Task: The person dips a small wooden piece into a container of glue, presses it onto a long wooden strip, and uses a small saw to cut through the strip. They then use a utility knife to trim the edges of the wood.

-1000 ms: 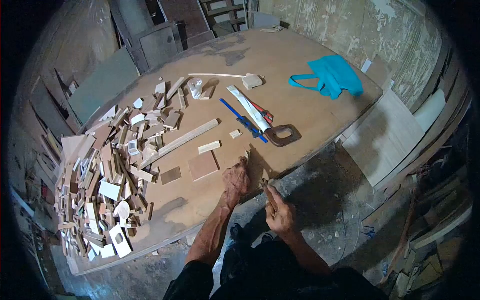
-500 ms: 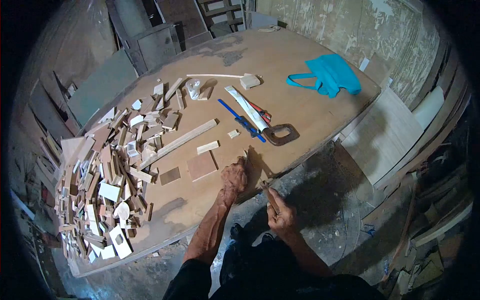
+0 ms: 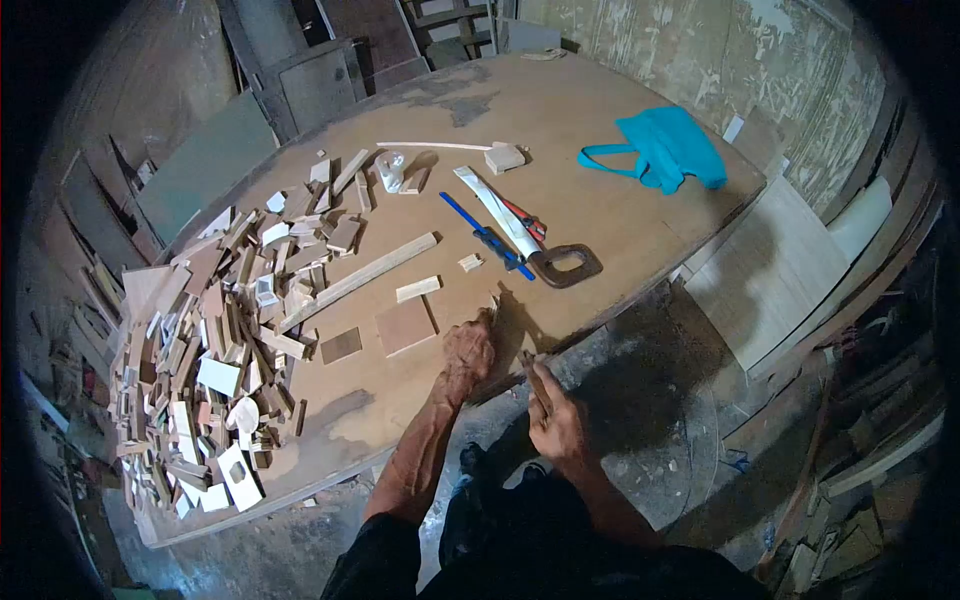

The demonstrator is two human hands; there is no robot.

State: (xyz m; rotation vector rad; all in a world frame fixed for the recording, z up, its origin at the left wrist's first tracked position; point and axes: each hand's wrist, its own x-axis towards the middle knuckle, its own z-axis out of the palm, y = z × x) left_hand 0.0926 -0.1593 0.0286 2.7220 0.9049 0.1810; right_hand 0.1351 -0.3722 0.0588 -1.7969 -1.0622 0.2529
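At the table's near edge my left hand (image 3: 468, 350) is closed in a grip, knuckles up, around a small pale piece of wood (image 3: 495, 305) whose tip sticks out past the fingers. Just right of it, my right hand (image 3: 558, 428) is wrapped around a slim brown stick-like tool (image 3: 535, 375) that points up toward the table edge. What kind of tool it is, I cannot tell. Left of my left hand lie a square brown wood panel (image 3: 405, 328), a short pale wood strip (image 3: 417, 289) and a smaller dark rectangle (image 3: 341, 345).
Wood offcuts (image 3: 215, 375) pile up across the table's left side, beside a long batten (image 3: 360, 283). Farther back are a handsaw (image 3: 500, 215), a blue clamp (image 3: 487, 235), a clear cup (image 3: 391, 172), a wood block (image 3: 505, 157) and a turquoise bag (image 3: 665, 150).
My right hand has shifted slightly up and left, bringing the slim tool a little with it. My left hand keeps its grip in nearly the same spot.
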